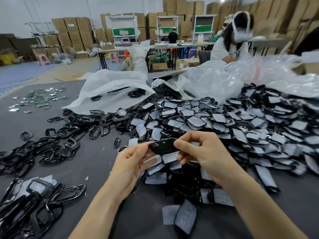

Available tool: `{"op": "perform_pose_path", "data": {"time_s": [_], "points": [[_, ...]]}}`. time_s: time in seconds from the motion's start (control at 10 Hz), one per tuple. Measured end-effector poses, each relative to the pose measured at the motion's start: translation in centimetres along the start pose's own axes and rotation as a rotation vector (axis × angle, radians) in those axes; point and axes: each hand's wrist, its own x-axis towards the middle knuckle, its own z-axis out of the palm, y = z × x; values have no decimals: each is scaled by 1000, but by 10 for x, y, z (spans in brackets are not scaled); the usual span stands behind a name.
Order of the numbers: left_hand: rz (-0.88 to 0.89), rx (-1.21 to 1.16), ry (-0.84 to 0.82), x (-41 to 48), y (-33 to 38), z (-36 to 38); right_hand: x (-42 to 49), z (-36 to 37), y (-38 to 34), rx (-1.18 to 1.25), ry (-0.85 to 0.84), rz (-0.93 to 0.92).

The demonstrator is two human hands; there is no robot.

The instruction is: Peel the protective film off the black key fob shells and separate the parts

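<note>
Hands meet over a grey table [96,163]: the left hand [133,161] and right hand [202,152] each pinch one end of a black key fob shell [162,147], held between them. Behind it rises a heap of film-covered shells [224,121]; bare black frames [51,149] lie scattered to the left.

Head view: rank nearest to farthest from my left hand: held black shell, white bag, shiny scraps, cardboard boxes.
1. black shell, pinched by the left hand
2. white bag, ahead on the table
3. shiny scraps, far left
4. cardboard boxes, back wall
</note>
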Motion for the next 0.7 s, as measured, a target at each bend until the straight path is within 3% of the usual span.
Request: {"op": "perform_pose_path", "data": {"time_s": [0.1, 0.2, 0.4, 0.7], "points": [[47, -45, 116, 4, 3, -6, -1, -32, -19, -390, 214, -254], [37, -97, 216, 7, 7, -15, 19, -67, -33, -1027, 468, -590], [40, -51, 229, 8, 4, -19, 64, -105, -25, -1478, 362, -418], [78, -100, 257, 12, 4, -24, 66, -108, -19, -1541, 307, -300]]}}
